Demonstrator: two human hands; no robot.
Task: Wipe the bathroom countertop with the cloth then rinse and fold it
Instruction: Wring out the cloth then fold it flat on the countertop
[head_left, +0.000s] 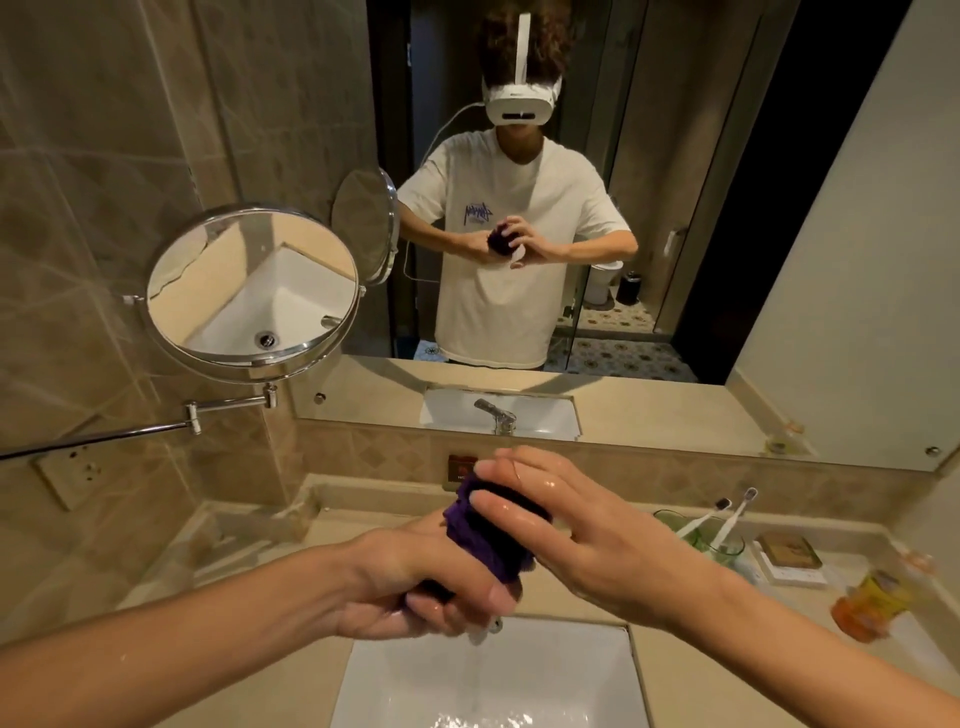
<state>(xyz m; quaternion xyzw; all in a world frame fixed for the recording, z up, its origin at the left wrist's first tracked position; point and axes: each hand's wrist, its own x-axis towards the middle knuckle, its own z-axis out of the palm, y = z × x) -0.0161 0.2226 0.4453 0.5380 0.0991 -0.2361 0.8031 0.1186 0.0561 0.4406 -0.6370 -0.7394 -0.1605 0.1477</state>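
We see one purple cloth (488, 535), bunched into a wad, held above the sink (587, 675) between two wet hands. The left hand (436, 587) is clamped around the cloth's lower end, fingers curled shut on it. The right hand (566, 535) presses on the upper end, fingers spread over the wad and gripping it. A thin stream of water (475, 670) falls below the hands into the white basin.

Writing: a small red-and-dark sign (460, 470) on the back wall behind the cloth, text too blurred for us to read. The wall mirror (779, 260) reflects a white T-shirt with a purple graphic print, also not legible.

Counts: two toothbrushes (727, 519) standing in one green glass (722, 545) on the countertop (691, 670) at right; one boxed item (789, 556) just beside the glass; one orange-and-yellow packet (872, 605) nearer the right edge, label unreadable. One round swing-arm mirror (254, 291) on the left wall, one wall socket (67, 480) below its arm. The faucet shows only in the mirror's reflection.
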